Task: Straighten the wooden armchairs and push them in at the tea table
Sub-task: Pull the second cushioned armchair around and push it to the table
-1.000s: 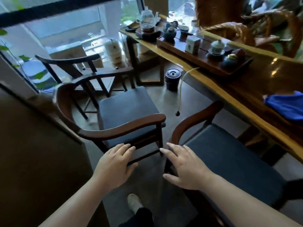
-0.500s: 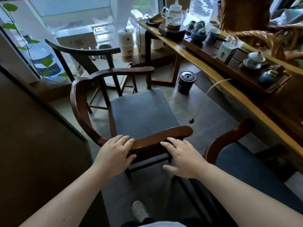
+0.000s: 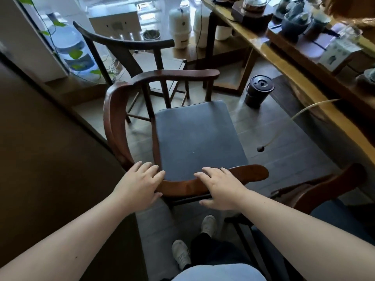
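Note:
A wooden armchair with a curved brown rail and a grey-blue seat cushion (image 3: 194,136) stands in front of me, turned sideways to the long tea table (image 3: 284,63) on the right. My left hand (image 3: 138,185) and my right hand (image 3: 221,189) both lie over its near armrest, fingers on top and thumbs under the rail. A second armchair (image 3: 324,187) of the same kind shows at the lower right, only partly in view. Beyond the first stands a darker chair (image 3: 121,40) near the window.
A dark wall panel (image 3: 50,149) runs close along the left. A black lidded canister (image 3: 258,91) stands on the floor by the table, and a thin hose (image 3: 269,141) hangs from the table edge. White jugs (image 3: 180,27) and teaware sit at the far end.
I have stepped toward the middle armchair. Both hands moved from above the gap between the chairs onto its near armrest, and the right-hand chair slid toward the edge of view.

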{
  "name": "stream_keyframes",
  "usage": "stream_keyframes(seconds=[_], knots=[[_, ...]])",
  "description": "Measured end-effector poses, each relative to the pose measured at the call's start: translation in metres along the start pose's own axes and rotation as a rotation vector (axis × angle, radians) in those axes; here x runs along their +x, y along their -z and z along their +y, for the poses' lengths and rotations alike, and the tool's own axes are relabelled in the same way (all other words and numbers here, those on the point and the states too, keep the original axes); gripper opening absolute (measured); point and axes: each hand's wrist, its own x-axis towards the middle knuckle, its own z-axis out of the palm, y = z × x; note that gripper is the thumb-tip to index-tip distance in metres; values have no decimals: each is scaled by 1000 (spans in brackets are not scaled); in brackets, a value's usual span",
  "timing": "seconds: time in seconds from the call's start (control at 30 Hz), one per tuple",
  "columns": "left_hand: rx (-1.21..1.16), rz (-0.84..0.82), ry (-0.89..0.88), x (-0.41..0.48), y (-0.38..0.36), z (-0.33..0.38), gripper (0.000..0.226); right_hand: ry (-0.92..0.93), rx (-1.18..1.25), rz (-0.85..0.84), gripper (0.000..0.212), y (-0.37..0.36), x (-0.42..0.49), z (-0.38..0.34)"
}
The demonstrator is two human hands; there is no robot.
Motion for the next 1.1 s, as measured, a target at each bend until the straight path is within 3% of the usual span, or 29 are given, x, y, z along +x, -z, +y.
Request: stream_keyframes(seconds=[0.5, 0.63, 0.77, 0.87, 1.1], knots=[[124, -333, -16, 50, -11, -41, 78, 139, 31, -264, 89, -17, 82, 32], [102, -371, -52, 59, -21, -58, 85, 118, 19, -351, 89, -23, 92, 26], [109, -412, -100, 62, -32, -78, 89, -18, 151, -459, 82, -26, 102, 21], [114, -411, -158, 65, -40, -87, 85, -28, 113, -457, 76, -30, 109, 23], [291, -413, -331, 67, -56, -90, 57, -71, 123, -550, 90, -37, 121, 31]])
